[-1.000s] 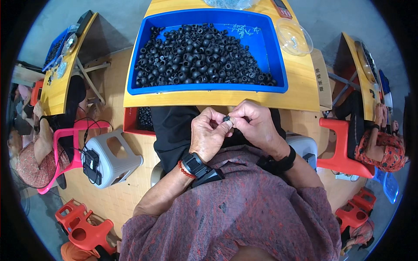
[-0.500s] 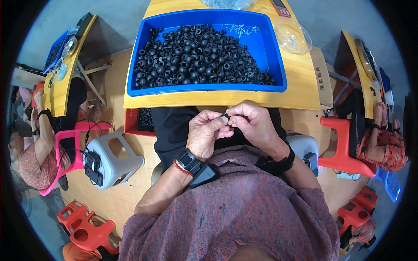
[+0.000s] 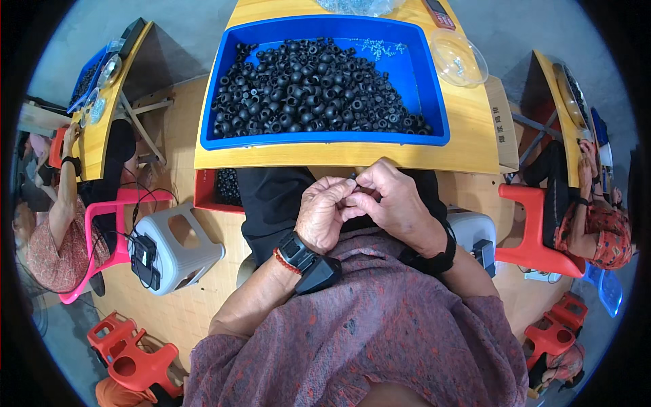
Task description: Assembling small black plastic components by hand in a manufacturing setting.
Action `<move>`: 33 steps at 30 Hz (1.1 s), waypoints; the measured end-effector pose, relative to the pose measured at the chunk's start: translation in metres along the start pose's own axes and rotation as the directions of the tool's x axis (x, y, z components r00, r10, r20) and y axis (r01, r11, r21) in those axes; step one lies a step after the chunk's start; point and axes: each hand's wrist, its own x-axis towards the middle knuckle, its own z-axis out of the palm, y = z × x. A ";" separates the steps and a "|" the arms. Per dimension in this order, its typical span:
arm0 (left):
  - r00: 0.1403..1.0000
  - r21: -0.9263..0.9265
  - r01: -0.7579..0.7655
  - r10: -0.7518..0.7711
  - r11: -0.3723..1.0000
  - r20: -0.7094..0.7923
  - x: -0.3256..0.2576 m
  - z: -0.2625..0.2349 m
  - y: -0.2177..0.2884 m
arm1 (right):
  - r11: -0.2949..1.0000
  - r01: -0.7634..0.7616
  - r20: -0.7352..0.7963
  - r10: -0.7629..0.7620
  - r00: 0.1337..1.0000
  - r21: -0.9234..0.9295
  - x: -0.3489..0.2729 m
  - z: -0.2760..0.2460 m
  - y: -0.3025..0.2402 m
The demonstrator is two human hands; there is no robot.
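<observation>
Just off the table's near edge, over my lap, my left hand [image 3: 323, 211] and my right hand [image 3: 392, 198] meet fingertip to fingertip. Both are closed in a pinch round a small black plastic part [image 3: 353, 176], of which only a dark sliver shows; my fingers hide the rest. Beyond them on the table stands a blue tray [image 3: 325, 141]. It is heaped with black hollow plastic balls [image 3: 291, 88] and small black ring-like pieces [image 3: 383, 108]. Tiny clear bits [image 3: 382, 49] lie in its far right corner.
A clear round plastic bowl [image 3: 460, 60] and a red handheld device [image 3: 439, 13] lie right of the tray on the yellow table [image 3: 468, 122]. Under the table is a red bin [image 3: 205, 191] of black parts. Grey stools [image 3: 178, 247] flank me; co-workers sit at both side tables.
My right hand has turned further over the left fingertips, covering more of the black part. At the right-hand table, the co-worker's hands have shifted.
</observation>
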 end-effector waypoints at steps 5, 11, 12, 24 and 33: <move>0.999 -0.079 0.038 -0.037 0.996 0.009 -0.002 0.005 0.002 | 0.984 0.118 -0.047 -0.125 0.991 -0.136 0.001 0.003 0.011; 1.000 -0.042 -0.009 0.009 0.999 0.003 0.003 0.008 0.000 | 0.994 0.068 -0.121 -0.078 0.990 -0.084 0.002 0.007 0.012; 1.000 -0.042 -0.008 0.008 0.999 0.004 0.004 0.010 -0.001 | 0.994 0.067 -0.121 -0.077 0.990 -0.085 0.002 0.008 0.012; 0.988 0.014 -0.124 0.125 0.992 -0.095 0.007 0.020 -0.010 | 0.972 0.178 -0.173 -0.204 0.964 -0.156 0.000 0.010 0.023; 0.962 0.043 -0.216 0.220 0.975 -0.162 0.009 0.025 -0.015 | 0.966 0.232 -0.194 -0.252 0.948 -0.116 0.000 0.011 0.032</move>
